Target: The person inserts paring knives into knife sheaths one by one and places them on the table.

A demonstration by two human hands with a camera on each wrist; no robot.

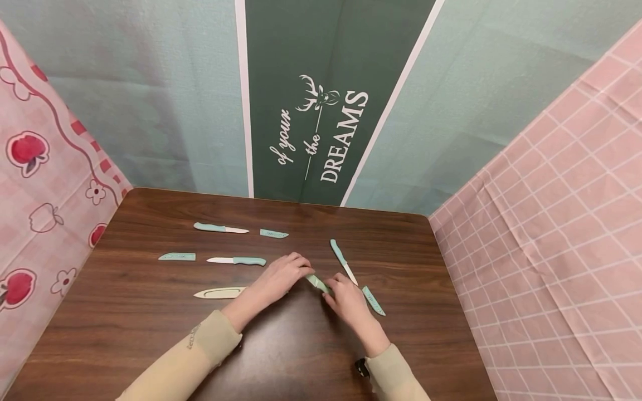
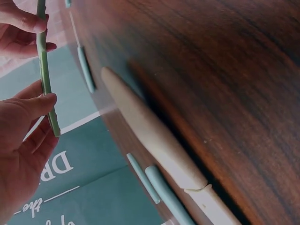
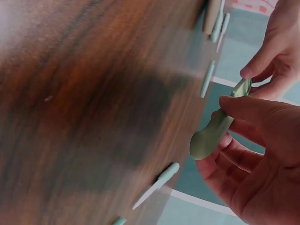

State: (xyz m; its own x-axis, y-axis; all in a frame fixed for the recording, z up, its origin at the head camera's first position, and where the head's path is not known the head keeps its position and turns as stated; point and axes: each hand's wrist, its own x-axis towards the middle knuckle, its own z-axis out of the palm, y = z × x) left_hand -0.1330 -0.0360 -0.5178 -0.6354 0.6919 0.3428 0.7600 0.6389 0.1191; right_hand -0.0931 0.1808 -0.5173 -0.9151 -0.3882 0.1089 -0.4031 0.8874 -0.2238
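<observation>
Between both hands is a light green paring knife with its green sheath over the blade. My left hand pinches the sheath end between thumb and fingers. The rounded handle is in my right hand, with the thumb along its top and fingers below. In the left wrist view the held knife appears as a narrow green strip. A cream sheathed knife lies on the table below my left forearm, its handle partly hidden in the head view.
Two blue-handled knives lie left on the brown table, with blue sheaths near their tips. Another blue-handled knife and sheath lie beside my right hand. Fabric walls border the table.
</observation>
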